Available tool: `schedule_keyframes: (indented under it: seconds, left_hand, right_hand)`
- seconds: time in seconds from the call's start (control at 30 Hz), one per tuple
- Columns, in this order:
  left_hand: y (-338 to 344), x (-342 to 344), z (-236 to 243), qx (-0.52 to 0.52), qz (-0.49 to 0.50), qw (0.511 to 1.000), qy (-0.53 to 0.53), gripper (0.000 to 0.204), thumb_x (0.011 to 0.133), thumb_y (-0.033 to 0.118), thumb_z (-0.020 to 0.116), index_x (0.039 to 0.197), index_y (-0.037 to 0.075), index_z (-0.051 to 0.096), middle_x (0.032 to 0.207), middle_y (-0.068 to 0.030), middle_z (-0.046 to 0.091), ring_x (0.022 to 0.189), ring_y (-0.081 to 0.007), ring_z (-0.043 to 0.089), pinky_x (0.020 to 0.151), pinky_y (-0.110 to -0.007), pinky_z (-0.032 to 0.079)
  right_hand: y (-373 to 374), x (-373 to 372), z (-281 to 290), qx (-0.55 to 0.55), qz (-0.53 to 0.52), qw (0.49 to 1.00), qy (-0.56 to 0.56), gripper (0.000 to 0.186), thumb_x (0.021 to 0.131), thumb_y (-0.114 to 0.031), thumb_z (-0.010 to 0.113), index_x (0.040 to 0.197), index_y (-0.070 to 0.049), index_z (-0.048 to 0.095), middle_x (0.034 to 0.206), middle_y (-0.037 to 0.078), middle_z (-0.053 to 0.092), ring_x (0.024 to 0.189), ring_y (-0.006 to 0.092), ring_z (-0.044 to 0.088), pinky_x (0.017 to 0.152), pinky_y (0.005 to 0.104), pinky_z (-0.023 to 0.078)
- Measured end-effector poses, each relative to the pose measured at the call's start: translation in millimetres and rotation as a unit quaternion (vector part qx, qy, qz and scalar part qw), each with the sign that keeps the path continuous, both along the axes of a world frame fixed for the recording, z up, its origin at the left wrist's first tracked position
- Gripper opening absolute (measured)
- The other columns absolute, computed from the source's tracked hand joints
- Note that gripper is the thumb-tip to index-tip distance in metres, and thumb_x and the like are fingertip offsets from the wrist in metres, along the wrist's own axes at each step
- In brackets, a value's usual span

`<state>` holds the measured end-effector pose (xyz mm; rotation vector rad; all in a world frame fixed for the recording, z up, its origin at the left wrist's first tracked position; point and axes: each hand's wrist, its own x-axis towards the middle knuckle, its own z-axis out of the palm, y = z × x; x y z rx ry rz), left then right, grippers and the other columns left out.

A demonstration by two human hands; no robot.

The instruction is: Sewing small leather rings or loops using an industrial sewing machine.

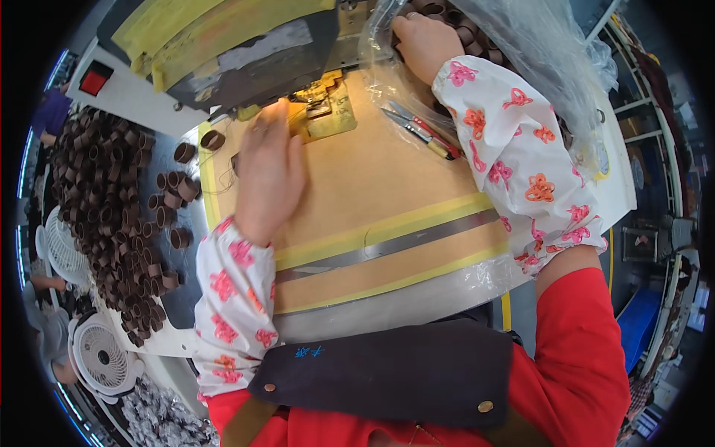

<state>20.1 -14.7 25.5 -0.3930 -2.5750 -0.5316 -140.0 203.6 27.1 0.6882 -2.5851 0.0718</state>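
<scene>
My left hand point(269, 171) is over the left side of the tan work surface point(387, 179), fingers stretched toward the lit presser foot point(319, 106) of a sewing machine point(246, 52). A small dark piece shows at its left edge, partly hidden. At the upper right, my right hand point(426, 46) reaches into a clear plastic bag point(514, 37) among short brown rings point(467, 31). Its fingers are curled; their tips and anything in them are hidden. Below that hand lie scissors point(402, 115) and a red-and-black cutter point(434, 140).
Left of the machine, a large heap of brown rings point(100, 179) covers the side table, with several loose rings point(179, 190) nearer the work surface. White fans point(100, 355) stand at the far left. A metal shelf rack point(640, 112) is on the right.
</scene>
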Motion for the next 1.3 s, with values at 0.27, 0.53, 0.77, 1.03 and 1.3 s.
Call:
schedule_keyframes:
  seconds: [0.27, 0.53, 0.77, 1.03, 1.3]
  left_hand:
    - [5.6, -23.9, -20.8, 0.055, 0.063, 0.996, -0.045, 0.02, 0.08, 0.011, 0.057, 0.095, -0.002, 0.055, 0.078, -0.0163, 0.057, 0.076, -0.0325, 0.056, 0.063, -0.039, 0.044]
    - [5.8, -24.5, -21.5, 0.374, -0.033, 0.915, -0.151, 0.016, 0.081, 0.011, 0.06, 0.093, 0.001, 0.059, 0.059, -0.0003, 0.054, 0.051, -0.0083, 0.047, 0.048, -0.023, 0.038]
    - [6.9, -19.9, -13.1, 0.405, -0.049, 0.891, -0.197, 0.016, 0.077, 0.006, 0.063, 0.092, 0.0, 0.061, 0.062, 0.004, 0.049, 0.055, -0.0029, 0.04, 0.051, -0.018, 0.037]
    - [5.0, -24.5, -20.4, 0.354, -0.07, 0.916, -0.173, 0.009, 0.073, 0.002, 0.063, 0.082, 0.001, 0.059, 0.062, -0.0003, 0.054, 0.056, -0.0051, 0.049, 0.051, -0.02, 0.04]
    - [4.4, -29.0, -21.8, 0.313, -0.004, 0.942, -0.12, 0.014, 0.073, 0.009, 0.066, 0.081, 0.0, 0.059, 0.057, -0.0025, 0.053, 0.051, -0.0083, 0.05, 0.049, -0.023, 0.04]
  right_hand:
    - [9.6, 48.4, 37.2, -0.212, 0.1, 0.963, -0.136, 0.012, 0.074, -0.007, 0.06, 0.084, -0.001, 0.057, 0.068, 0.006, 0.06, 0.059, 0.0154, 0.059, 0.055, 0.0286, 0.048]
    - [-34.9, 78.0, -2.2, -0.503, 0.13, 0.673, -0.527, 0.01, 0.081, -0.003, 0.057, 0.086, 0.002, 0.05, 0.076, 0.009, 0.06, 0.062, 0.0126, 0.061, 0.055, 0.0226, 0.05]
    - [-38.3, 78.4, -4.5, -0.502, 0.123, 0.654, -0.552, 0.009, 0.081, -0.003, 0.056, 0.087, 0.002, 0.051, 0.075, 0.009, 0.06, 0.061, 0.0124, 0.061, 0.055, 0.0222, 0.05]
    - [-38.5, 80.8, -2.7, -0.469, 0.122, 0.681, -0.549, 0.013, 0.077, -0.005, 0.059, 0.086, 0.001, 0.053, 0.07, 0.007, 0.059, 0.056, 0.0127, 0.059, 0.049, 0.0251, 0.047]
    - [-45.8, 93.2, -13.4, -0.391, 0.217, 0.847, -0.288, 0.02, 0.07, -0.006, 0.066, 0.086, -0.002, 0.055, 0.071, 0.009, 0.059, 0.057, 0.0166, 0.058, 0.051, 0.0263, 0.047]
